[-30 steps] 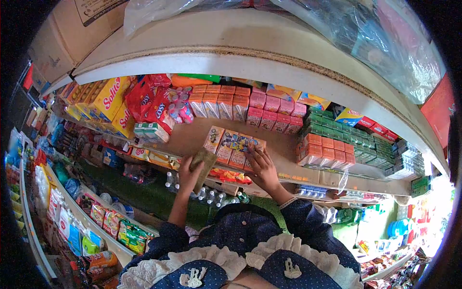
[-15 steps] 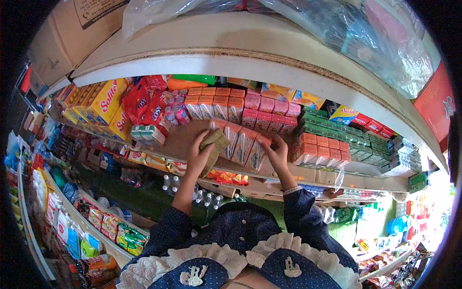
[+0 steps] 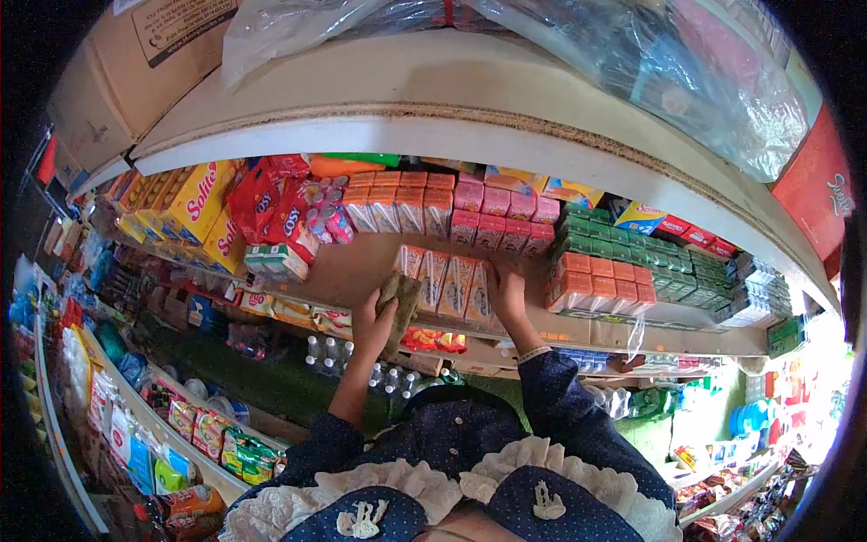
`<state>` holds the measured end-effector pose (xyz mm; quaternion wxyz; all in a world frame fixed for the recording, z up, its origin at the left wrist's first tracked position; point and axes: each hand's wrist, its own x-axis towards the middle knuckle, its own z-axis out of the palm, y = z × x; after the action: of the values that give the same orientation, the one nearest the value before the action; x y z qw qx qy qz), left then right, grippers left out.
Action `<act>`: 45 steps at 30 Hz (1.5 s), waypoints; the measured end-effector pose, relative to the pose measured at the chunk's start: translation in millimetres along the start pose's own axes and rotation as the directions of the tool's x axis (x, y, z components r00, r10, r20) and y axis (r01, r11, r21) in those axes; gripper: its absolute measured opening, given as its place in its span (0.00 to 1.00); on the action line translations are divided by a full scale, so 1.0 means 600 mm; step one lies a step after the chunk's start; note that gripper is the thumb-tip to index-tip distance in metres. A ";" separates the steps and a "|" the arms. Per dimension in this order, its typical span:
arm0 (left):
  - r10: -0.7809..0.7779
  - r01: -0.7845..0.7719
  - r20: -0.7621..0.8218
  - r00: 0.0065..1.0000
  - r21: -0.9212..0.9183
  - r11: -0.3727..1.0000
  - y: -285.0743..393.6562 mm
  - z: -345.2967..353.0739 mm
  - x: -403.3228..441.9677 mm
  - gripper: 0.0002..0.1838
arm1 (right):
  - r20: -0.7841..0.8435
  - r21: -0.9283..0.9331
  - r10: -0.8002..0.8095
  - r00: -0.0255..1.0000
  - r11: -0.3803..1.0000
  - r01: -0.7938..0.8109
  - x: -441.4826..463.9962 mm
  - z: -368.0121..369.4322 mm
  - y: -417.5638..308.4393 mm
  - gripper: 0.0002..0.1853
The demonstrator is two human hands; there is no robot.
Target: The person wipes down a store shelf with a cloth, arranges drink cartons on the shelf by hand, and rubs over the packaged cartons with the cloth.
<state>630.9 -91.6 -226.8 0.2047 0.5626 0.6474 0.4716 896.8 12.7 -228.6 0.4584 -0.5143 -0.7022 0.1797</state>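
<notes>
I observed a row of orange-and-white cartons (image 3: 452,287) side by side on the shelf (image 3: 361,259) at the frame's centre, near the shelf's front edge. The left hand (image 3: 370,325) was clamped on a folded cloth (image 3: 404,313), at the row's left end. The right hand (image 3: 508,289) was at the right end; whether its fingers gripped or merely touched, I could not tell. Pink cartons (image 3: 501,219) stood above in the frame, an orange-topped stack (image 3: 602,285) to the right. In my judgement, sound handling called for light, even pressure at both ends, with the cloth clear of the printed faces.
</notes>
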 end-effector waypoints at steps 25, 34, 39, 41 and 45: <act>-0.049 0.553 0.732 0.679 -0.467 0.690 0.101 -0.040 -0.018 0.32 | 0.664 0.568 0.303 0.683 0.390 -0.725 -0.121 -0.139 -0.160 0.24; 0.205 -0.223 0.106 0.973 0.209 0.952 0.146 -0.019 0.101 0.24 | 0.122 -0.336 0.125 0.985 0.939 -0.077 -0.086 -0.112 -0.171 0.27; 0.418 -0.471 0.248 0.874 0.217 0.855 0.101 0.078 0.058 0.30 | 0.161 -0.319 -0.325 0.932 0.876 0.360 -0.042 -0.051 -0.153 0.26; 0.468 -0.528 0.248 0.848 0.329 0.783 0.097 0.114 0.029 0.32 | 0.235 -0.295 -0.338 0.911 0.869 0.399 -0.038 -0.003 -0.122 0.27; 0.480 -0.567 0.302 0.824 0.412 0.713 0.066 0.133 0.066 0.35 | 0.305 -0.228 -0.344 0.888 0.879 0.419 -0.008 0.039 -0.090 0.29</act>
<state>704.2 -27.7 -220.6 -0.0300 0.7945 0.5370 0.2821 847.5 -8.5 -203.6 0.3110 -0.3982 -0.8618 0.0461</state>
